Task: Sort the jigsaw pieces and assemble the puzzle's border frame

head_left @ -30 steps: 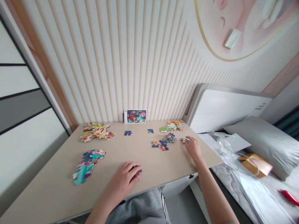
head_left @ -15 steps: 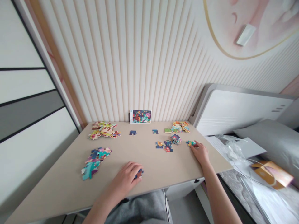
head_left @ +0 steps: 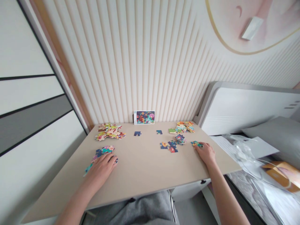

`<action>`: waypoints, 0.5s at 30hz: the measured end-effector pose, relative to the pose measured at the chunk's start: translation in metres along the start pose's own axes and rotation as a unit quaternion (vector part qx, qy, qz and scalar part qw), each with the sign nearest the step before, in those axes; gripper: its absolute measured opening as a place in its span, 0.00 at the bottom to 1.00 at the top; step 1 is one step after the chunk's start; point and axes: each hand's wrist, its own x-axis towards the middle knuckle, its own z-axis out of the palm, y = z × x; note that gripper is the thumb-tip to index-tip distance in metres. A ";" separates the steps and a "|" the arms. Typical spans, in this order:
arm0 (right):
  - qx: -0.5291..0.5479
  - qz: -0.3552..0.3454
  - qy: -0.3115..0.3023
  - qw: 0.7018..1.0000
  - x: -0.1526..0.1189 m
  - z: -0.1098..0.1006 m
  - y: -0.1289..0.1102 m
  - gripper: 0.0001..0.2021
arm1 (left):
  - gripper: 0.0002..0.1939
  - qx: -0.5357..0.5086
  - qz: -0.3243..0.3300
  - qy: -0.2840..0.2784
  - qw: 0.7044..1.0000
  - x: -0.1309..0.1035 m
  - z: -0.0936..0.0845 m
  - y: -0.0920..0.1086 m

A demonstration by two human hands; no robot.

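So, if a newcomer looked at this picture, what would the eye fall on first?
Probably the small bright picture card, standing at the back of the table before the pale ribbed wall. Next come the yellow-and-red puzzle pile at the back left and the orange-and-green puzzle pile at the back right. Two dark blue pieces lie between these piles.
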 end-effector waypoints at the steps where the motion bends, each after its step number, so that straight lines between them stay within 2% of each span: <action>1: 0.040 0.010 0.014 0.999 0.000 -0.002 0.000 0.26 | 0.15 0.004 -0.002 0.006 1.000 0.000 0.002 0.002; 6: 0.150 0.020 0.036 0.988 -0.010 -0.008 0.003 0.35 | 0.17 0.007 -0.010 0.038 0.999 -0.005 0.013 0.010; 10: 0.304 0.050 0.063 0.949 -0.023 -0.002 -0.001 0.40 | 0.18 -0.043 -0.017 0.038 0.998 -0.010 0.012 0.007; 12: 0.356 0.060 0.060 0.931 -0.027 0.000 -0.005 0.40 | 0.19 -0.062 -0.015 0.035 0.997 -0.011 0.010 0.006; 15: 0.363 0.042 0.042 0.930 -0.030 0.000 -0.012 0.33 | 0.19 -0.064 -0.008 0.040 0.997 -0.012 0.007 0.009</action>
